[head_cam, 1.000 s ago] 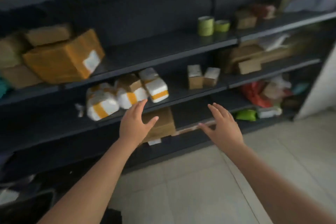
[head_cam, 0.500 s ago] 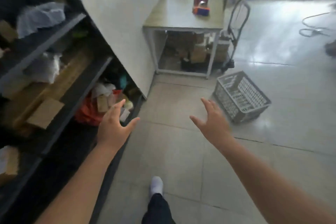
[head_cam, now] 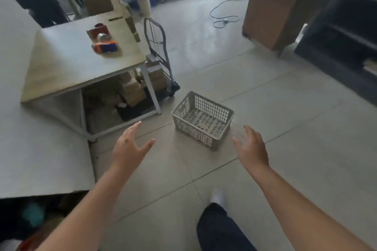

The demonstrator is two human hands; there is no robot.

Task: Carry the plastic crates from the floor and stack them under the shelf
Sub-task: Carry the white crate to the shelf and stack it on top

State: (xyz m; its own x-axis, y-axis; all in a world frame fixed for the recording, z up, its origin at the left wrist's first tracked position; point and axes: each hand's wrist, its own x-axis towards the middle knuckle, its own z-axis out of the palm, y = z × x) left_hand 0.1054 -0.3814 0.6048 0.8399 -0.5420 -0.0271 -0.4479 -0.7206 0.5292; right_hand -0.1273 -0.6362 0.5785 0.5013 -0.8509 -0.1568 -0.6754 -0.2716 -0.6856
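The boxes under the table (head_cam: 67,63) are half lost in shadow, and the red and orange-blue things on the tabletop are too blurred to name. A dark strip on the carton (head_cam: 106,4) at the table's far edge may be print, but it cannot be read; no other writing or brand shows. The shelf (head_cam: 346,32) is cut off by the right frame edge, and the dark clutter at the lower left corner is too dim to make out. A figure in dark clothes stands beyond the table's far left corner, cropped by the frame.

The crate (head_cam: 202,119), grey and latticed, sits upright on the floor tiles just off the table's near right leg, with nothing visible inside it. A folded trolley (head_cam: 158,51) leans against the table's right side, beyond the crate.

Both hands are held out in the air, fingers spread and holding nothing. The left hand (head_cam: 128,149) is in front of the table's near leg, to the crate's left and nearer the camera. The right hand (head_cam: 253,149) is off the crate's right corner. Neither touches it; the crate lies between and a little beyond them.
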